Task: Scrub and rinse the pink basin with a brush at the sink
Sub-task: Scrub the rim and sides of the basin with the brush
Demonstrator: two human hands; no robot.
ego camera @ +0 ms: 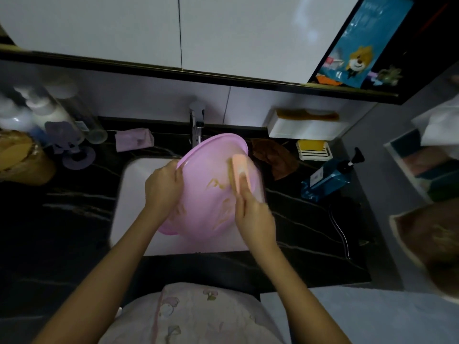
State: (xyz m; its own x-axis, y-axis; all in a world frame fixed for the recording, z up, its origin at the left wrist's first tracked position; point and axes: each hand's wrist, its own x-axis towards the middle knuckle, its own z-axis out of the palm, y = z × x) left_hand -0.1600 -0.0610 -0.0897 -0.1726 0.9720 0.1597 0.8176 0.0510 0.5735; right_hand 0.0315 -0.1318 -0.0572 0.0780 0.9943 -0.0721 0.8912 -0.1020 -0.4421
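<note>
White sink in black counter, one pink basin gripped by left hand, right hand grasping one brush

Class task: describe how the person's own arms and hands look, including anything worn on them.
The left forearm and right forearm are bare, no sleeves in view. The left hand and right hand wear no gloves; no watch or bracelet shows. Below lies a pale pink, flower-printed garment.

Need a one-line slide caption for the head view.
Left hand holds the pink basin tilted over the sink; right hand presses a brush against its inside.
</note>
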